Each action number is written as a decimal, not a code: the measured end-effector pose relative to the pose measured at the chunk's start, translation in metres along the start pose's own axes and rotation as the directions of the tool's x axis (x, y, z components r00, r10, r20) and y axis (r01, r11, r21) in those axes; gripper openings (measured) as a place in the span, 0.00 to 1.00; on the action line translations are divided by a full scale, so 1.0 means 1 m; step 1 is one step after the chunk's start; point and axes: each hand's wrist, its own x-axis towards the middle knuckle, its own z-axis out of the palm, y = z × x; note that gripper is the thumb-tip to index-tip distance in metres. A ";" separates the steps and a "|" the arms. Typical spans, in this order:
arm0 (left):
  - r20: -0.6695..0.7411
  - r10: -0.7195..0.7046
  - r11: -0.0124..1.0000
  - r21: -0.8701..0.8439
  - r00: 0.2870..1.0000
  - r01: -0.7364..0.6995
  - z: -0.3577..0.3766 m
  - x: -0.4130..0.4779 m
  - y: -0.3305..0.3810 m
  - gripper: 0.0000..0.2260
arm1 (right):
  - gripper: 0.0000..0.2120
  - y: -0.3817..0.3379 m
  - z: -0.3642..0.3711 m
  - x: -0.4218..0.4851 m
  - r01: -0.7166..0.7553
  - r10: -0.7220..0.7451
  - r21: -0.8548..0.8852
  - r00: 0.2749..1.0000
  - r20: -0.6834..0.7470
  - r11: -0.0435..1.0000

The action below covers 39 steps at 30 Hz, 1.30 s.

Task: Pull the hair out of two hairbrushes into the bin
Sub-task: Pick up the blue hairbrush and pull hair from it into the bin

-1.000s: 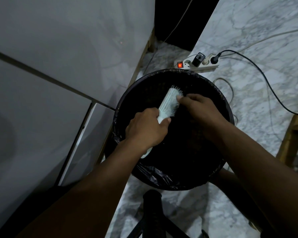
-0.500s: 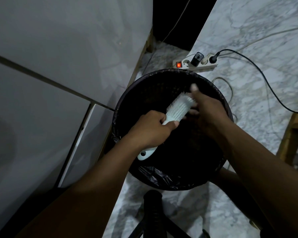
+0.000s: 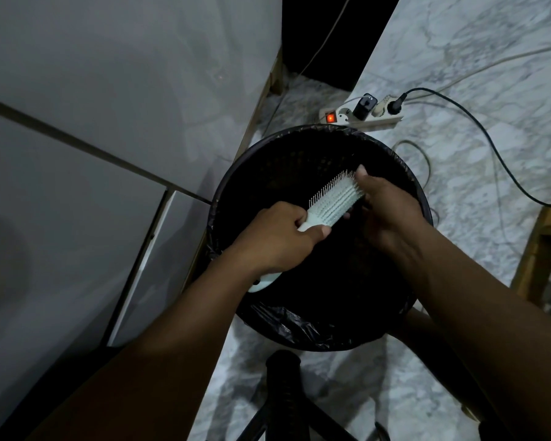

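Note:
A pale mint hairbrush is held over the open mouth of a round black bin lined with a black bag. My left hand is closed around the brush's handle, whose end sticks out below the wrist. My right hand rests against the far end of the bristle head, thumb up at the tip, fingers curled under the brush. Whether hair is pinched in those fingers is too dark to tell. Only one brush is in view.
A grey cabinet wall stands at the left. A power strip with a lit red switch lies behind the bin, cables trailing over the marble floor. A wooden leg is at the right, a black stand in front.
The brush has turned so its bristles face up and toward me. My right hand has slid from the middle of the head to its far end.

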 end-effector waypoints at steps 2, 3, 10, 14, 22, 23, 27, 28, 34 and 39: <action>-0.008 0.000 0.998 0.055 1.000 0.000 -0.001 0.000 -0.002 0.12 | 0.14 0.001 0.000 0.002 -0.217 0.201 0.193 0.975 0.097 0.957; -0.018 -0.013 0.997 0.079 1.000 0.014 -0.001 0.000 -0.004 0.13 | 0.15 0.002 0.000 0.004 -0.238 0.225 0.219 0.971 0.082 0.946; -0.159 -0.142 0.969 0.179 0.977 0.170 -0.003 0.006 -0.016 0.18 | 0.10 0.004 0.003 0.002 0.030 -0.078 -0.265 0.982 -0.172 0.964; -0.129 -0.158 0.971 0.160 0.979 0.178 -0.001 0.005 -0.012 0.16 | 0.27 0.009 0.012 -0.002 0.108 -0.090 -0.301 0.993 0.075 0.947; -0.027 -0.039 0.984 0.172 0.999 0.043 -0.002 0.002 -0.011 0.12 | 0.21 0.022 0.001 0.006 0.388 -0.353 -0.434 0.921 0.163 0.813; -0.019 -0.024 0.985 0.171 1.000 0.027 -0.002 0.002 -0.011 0.12 | 0.18 0.022 -0.002 0.009 0.396 -0.377 -0.453 0.916 0.136 0.799; 0.029 0.013 0.989 0.144 0.999 -0.017 -0.002 0.001 -0.008 0.11 | 0.12 0.018 -0.005 0.012 0.416 -0.445 -0.398 0.895 0.023 0.817; 0.035 0.019 0.989 0.144 0.999 -0.024 -0.002 0.001 -0.007 0.11 | 0.13 0.017 -0.004 0.012 0.397 -0.426 -0.361 0.905 -0.002 0.844; 0.049 0.018 0.994 0.104 0.999 -0.023 -0.002 0.002 -0.007 0.11 | 0.14 0.010 -0.001 0.015 -0.163 0.156 0.176 0.986 0.054 0.971; -0.068 -0.037 0.991 0.124 0.997 0.045 -0.004 0.006 -0.012 0.12 | 0.09 0.017 0.008 0.004 0.110 -0.093 -0.083 0.977 0.192 0.990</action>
